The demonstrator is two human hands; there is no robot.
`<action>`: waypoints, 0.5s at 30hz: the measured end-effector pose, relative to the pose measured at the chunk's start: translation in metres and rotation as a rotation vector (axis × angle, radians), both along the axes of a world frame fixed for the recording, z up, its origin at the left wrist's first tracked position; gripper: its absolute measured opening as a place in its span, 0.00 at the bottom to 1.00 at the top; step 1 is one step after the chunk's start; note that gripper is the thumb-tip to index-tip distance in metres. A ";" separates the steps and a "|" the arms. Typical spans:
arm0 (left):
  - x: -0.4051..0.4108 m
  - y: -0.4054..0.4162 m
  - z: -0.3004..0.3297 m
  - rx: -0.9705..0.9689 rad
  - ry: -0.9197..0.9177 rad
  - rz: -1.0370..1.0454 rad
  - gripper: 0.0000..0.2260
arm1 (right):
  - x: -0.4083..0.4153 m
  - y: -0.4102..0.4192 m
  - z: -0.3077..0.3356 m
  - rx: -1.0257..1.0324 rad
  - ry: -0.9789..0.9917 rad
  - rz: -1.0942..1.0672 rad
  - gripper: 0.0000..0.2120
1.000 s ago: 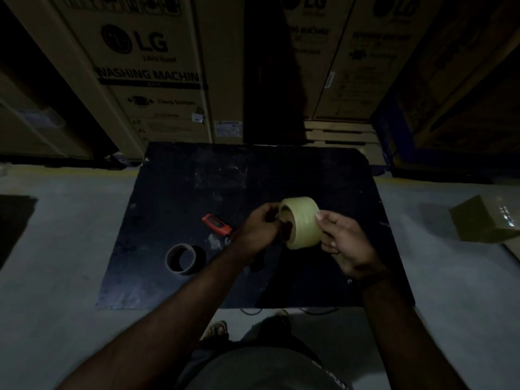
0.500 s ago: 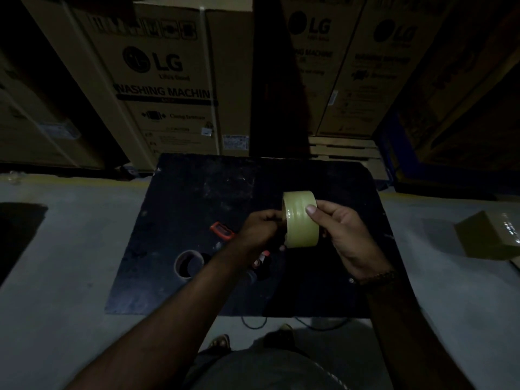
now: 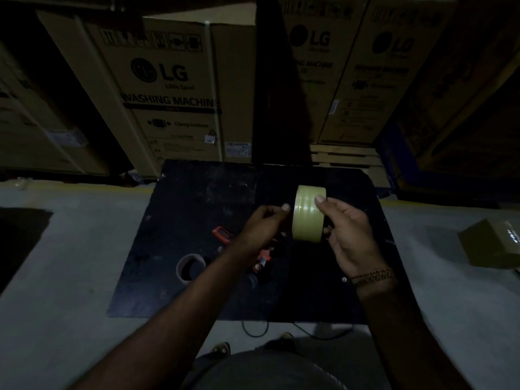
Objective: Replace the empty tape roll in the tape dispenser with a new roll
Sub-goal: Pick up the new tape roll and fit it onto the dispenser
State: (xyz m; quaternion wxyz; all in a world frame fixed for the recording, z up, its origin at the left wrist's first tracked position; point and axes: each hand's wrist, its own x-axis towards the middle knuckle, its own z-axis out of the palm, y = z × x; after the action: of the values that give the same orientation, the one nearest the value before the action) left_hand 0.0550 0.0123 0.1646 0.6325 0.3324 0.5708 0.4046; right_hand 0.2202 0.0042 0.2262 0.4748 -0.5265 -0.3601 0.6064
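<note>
Both hands hold a new roll of yellowish tape [image 3: 308,213] up on its edge above a dark mat [image 3: 197,192] that lies on the grey floor [image 3: 70,263]. The right hand [image 3: 350,237] has its grip clamped on the roll, the thumb lying over the outer band near the top and the fingers wrapped around the far side. The left hand [image 3: 263,229] presses against the roll's left face, its fingers together there with a fingertip at the upper rim; how far they reach into the core is hidden. A beaded bracelet [image 3: 372,277] sits on the right wrist.

Below the left forearm, on the mat, lies the tape dispenser [image 3: 225,235], red and black, partly covered by the arm so its shape is hard to read. Just beside it, nearer the person, the empty cardboard roll [image 3: 190,270] lies flat on the mat, apart from both hands.

Behind the mat stand large cardboard boxes [image 3: 168,88] printed with LG and "washing machine". A smaller carton [image 3: 492,246] rests on the floor well off to the right. A thin cable [image 3: 254,330] curls on the floor at the mat's near edge, close to the person's feet
</note>
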 end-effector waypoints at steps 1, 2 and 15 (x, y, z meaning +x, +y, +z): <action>0.000 0.000 -0.001 0.091 0.039 0.043 0.22 | 0.000 0.001 0.003 -0.032 0.024 -0.035 0.08; -0.001 -0.001 -0.002 0.189 0.054 0.042 0.21 | 0.001 0.003 0.004 -0.056 0.036 -0.055 0.10; -0.010 0.004 0.018 0.315 -0.105 -0.202 0.15 | 0.008 0.016 0.017 -0.240 0.319 -0.059 0.15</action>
State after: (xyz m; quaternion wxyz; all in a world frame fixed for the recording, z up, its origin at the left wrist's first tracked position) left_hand 0.0454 0.0165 0.1830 0.6388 0.4613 0.4305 0.4402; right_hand 0.2281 0.0202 0.2432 0.4770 -0.4868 -0.1897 0.7067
